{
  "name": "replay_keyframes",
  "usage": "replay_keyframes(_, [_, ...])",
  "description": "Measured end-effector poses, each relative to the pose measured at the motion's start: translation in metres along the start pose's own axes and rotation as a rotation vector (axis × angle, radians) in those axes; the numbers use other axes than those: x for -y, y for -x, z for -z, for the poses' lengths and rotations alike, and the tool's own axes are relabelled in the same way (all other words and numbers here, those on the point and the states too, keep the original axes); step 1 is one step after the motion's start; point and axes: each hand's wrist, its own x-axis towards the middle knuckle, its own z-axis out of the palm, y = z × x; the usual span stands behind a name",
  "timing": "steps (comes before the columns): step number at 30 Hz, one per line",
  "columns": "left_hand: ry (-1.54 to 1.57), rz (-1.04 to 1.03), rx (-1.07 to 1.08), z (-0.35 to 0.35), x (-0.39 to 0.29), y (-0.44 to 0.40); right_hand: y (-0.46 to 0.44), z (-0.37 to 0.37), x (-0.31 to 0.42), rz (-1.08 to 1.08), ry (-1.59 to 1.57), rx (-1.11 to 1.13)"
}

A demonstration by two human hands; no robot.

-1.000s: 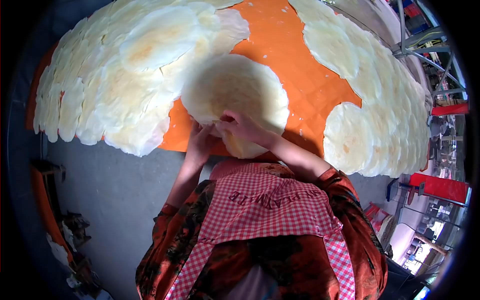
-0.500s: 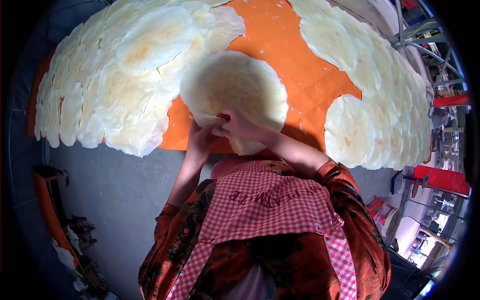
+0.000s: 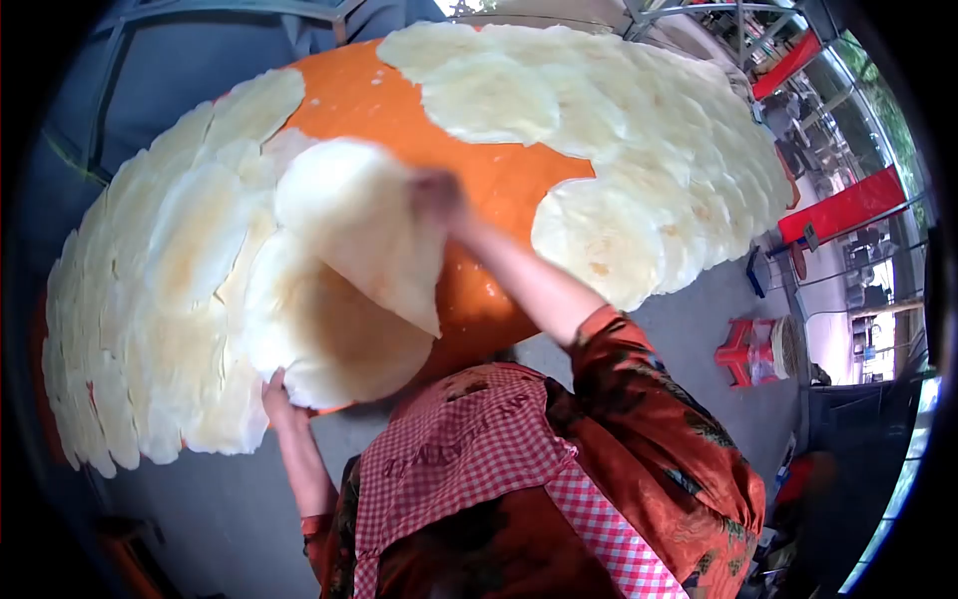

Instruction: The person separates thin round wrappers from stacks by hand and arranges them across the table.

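Observation:
My right hand (image 3: 436, 198), smeared by motion, is raised at the right edge of a thin round flatbread (image 3: 374, 225) and appears to grip it. This upper sheet is lifted and slants over another thin flatbread (image 3: 349, 344), which lies partly in shadow at the near edge of the orange table surface (image 3: 489, 290). My left hand (image 3: 284, 401) pinches the lower flatbread at its near left rim; part of the fingers is hidden.
Overlapping flatbreads cover the left side (image 3: 150, 329) of the table, and another spread (image 3: 639, 130) covers its far right. A red stool (image 3: 743, 351) stands on the grey floor to the right. Metal bars (image 3: 230, 8) run behind the table.
My hands were together at the near edge of one flatbread. Now they are apart: the right has swung up and away with the upper sheet, the left stays low. The view has turned.

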Motion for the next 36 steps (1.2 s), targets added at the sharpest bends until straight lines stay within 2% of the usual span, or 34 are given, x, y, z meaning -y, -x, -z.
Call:
replay_keyframes(1, [-0.085, 0.125, -0.091, -0.001, -0.014, 0.012, -0.011, 0.044, -0.010, -0.011, -0.077, 0.028])
replay_keyframes(2, [-0.094, 0.150, -0.079, 0.010, -0.012, 0.006, -0.021, 0.088, -0.021, -0.024, -0.152, 0.055])
replay_keyframes(3, [-0.104, 0.177, -0.065, 0.024, -0.004, -0.002, -0.015, 0.109, -0.027, -0.257, -0.057, -0.050])
replay_keyframes(4, [-0.093, 0.112, -0.006, 0.023, 0.006, -0.005, 0.002, 0.138, -0.067, -0.170, 0.176, -0.046])
replay_keyframes(5, [-0.078, 0.058, 0.045, 0.030, 0.018, -0.004, 0.006, 0.150, -0.102, -0.122, 0.329, -0.046])
replay_keyframes(6, [-0.108, 0.005, 0.021, 0.029, 0.024, -0.006, 0.008, 0.157, -0.124, -0.199, 0.524, -0.043])
replay_keyframes(9, [-0.017, 0.122, -0.130, 0.057, 0.036, -0.039, 0.002, 0.158, -0.142, -0.293, 0.522, -0.196])
replay_keyframes(10, [0.015, 0.144, -0.026, 0.073, 0.037, -0.053, -0.008, 0.160, -0.166, -0.281, 0.602, -0.216])
replay_keyframes(13, [-0.120, 0.166, -0.074, 0.042, 0.009, -0.026, -0.039, 0.155, -0.139, -0.275, 0.634, 0.045])
replay_keyframes(15, [-0.075, 0.183, 0.026, 0.030, 0.005, -0.018, -0.058, 0.154, -0.103, -0.027, 0.754, 0.041])
replay_keyframes(17, [-0.029, 0.206, 0.086, 0.038, 0.005, 0.000, -0.068, 0.190, -0.090, 0.127, 0.413, -0.109])
replay_keyframes(19, [-0.088, 0.210, 0.159, 0.048, 0.010, 0.002, -0.080, 0.235, -0.044, -0.214, 0.148, -0.164])
replay_keyframes(20, [-0.142, 0.164, 0.073, 0.029, 0.006, 0.023, -0.085, 0.257, -0.020, -0.375, 0.017, -0.221])
replay_keyframes(21, [-0.136, 0.178, 0.016, 0.034, 0.011, 0.023, -0.109, 0.309, -0.069, -0.037, 0.515, -0.135])
replay_keyframes(22, [-0.091, 0.179, 0.030, 0.043, 0.016, 0.019, -0.099, 0.338, -0.052, -0.079, 0.589, -0.141])
replay_keyframes(23, [-0.072, 0.147, 0.026, 0.022, 0.012, 0.036, -0.106, 0.379, -0.095, 0.025, 0.671, -0.231])
replay_keyframes(24, [-0.050, 0.168, 0.034, 0.012, 0.009, 0.042, -0.099, 0.401, -0.103, -0.086, 0.957, -0.292])
replay_keyframes(26, [0.001, 0.146, -0.002, 0.001, 0.009, 0.051, -0.058, 0.366, -0.066, -0.201, 1.371, -0.582])
replay_keyframes(28, [-0.039, 0.108, 0.011, -0.029, -0.003, 0.069, -0.049, 0.332, -0.089, 0.122, 1.108, -0.387])
replay_keyframes(29, [-0.069, 0.012, 0.061, -0.047, -0.007, 0.078, -0.028, 0.269, -0.060, 0.030, 0.870, -0.105])
replay_keyframes(30, [-0.155, 0.019, 0.057, -0.057, -0.008, 0.079, -0.008, 0.204, -0.030, -0.122, 0.621, 0.136])
replay_keyframes(31, [-0.241, 0.029, 0.054, -0.065, -0.007, 0.080, 0.006, 0.144, -0.048, -0.349, 0.155, 0.441])
replay_keyframes(32, [-0.240, -0.009, 0.084, -0.080, -0.006, 0.082, 0.032, 0.088, -0.037, -0.388, -0.022, 0.649])
replay_keyframes(33, [-0.238, -0.050, 0.117, -0.096, -0.004, 0.083, 0.063, 0.034, -0.009, -0.236, -0.047, 0.751])
replay_keyframes(35, [-0.253, -0.070, 0.175, -0.121, -0.001, 0.082, 0.109, -0.053, 0.027, 0.060, -0.019, 0.711])
replay_keyframes(36, [-0.296, -0.046, 0.256, -0.130, -0.005, 0.086, 0.123, -0.084, 0.027, 0.049, -0.107, 0.660])
